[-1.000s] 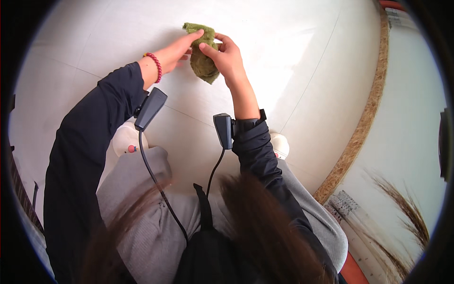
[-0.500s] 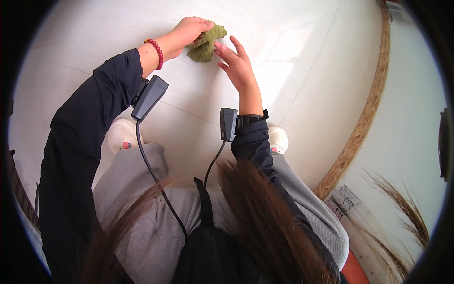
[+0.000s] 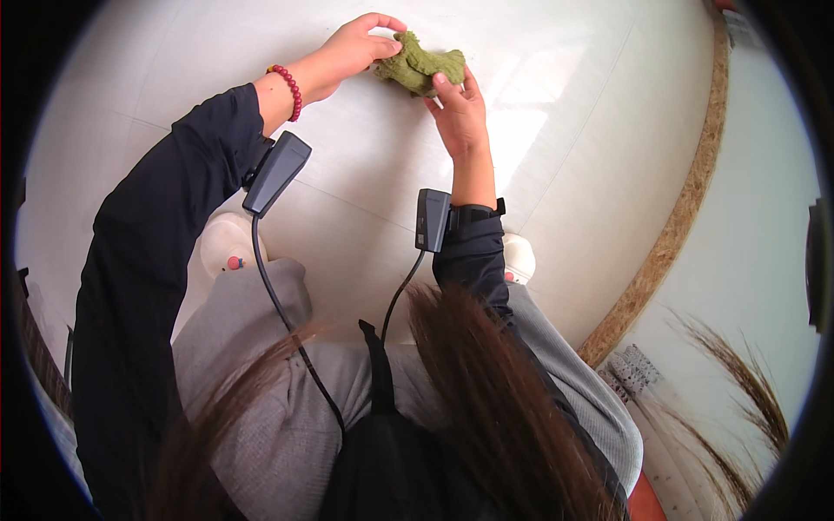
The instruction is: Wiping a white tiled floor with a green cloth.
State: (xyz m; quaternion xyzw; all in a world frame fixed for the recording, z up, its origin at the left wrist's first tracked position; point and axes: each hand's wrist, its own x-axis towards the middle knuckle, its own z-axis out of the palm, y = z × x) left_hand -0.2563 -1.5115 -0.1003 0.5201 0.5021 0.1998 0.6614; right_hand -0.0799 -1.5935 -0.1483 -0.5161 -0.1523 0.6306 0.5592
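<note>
A bunched, fuzzy green cloth (image 3: 420, 62) is held between my two hands at the top of the view, over the pale floor. My left hand (image 3: 354, 54), below a red bead bracelet (image 3: 287, 91), pinches its left end, with the thumb and forefinger at the edge. At its right end, my right hand (image 3: 460, 111) has the thumb on the near face and other fingers going behind, partly hidden. The cloth is crumpled, with a fold across its middle.
Pale glossy tiles (image 3: 365, 165) make up the floor, with a brown stone border strip (image 3: 669, 234) curving along the right. My white shoes (image 3: 228, 243) stand on either side. Dark devices (image 3: 278, 174) with cables are strapped at both wrists. Long hair (image 3: 478, 391) hangs across the lower view.
The cloth has moved up and right and is more bunched. My right hand, open with fingers spread before, has moved up and right and taken hold of its right end.
</note>
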